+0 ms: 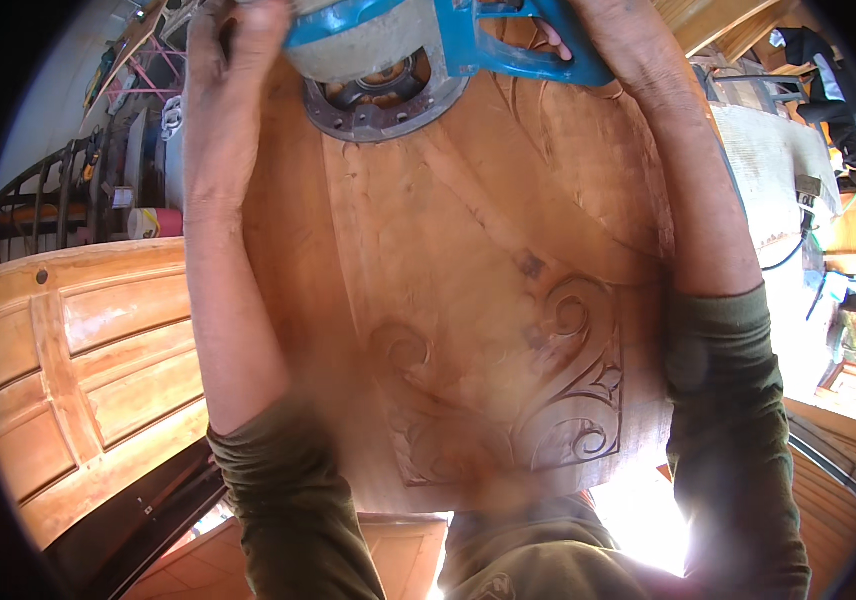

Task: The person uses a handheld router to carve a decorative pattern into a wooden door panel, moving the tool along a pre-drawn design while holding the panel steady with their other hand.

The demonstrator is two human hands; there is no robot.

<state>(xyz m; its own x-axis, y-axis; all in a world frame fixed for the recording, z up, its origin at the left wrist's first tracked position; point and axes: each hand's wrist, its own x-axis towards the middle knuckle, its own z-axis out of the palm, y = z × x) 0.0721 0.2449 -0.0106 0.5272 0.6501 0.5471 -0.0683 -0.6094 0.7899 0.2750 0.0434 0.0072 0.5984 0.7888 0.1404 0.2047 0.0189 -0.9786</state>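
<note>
A blue and grey router with a round dark base stands at the far end of a carved wooden panel. My right hand grips the router's blue loop handle, and a fingertip shows through the handle's opening. On the router's other side, my left hand is closed around its edge, somewhat blurred and cut off by the top of the picture. Scrolls and a corner border are carved into the panel's near part, with shallow curved relief farther up. The router's bit cannot be made out.
To the left lies a panelled wooden door, with a dark beam below it. A pink and yellow container stands behind the door. On the right are a pale board and a black cable.
</note>
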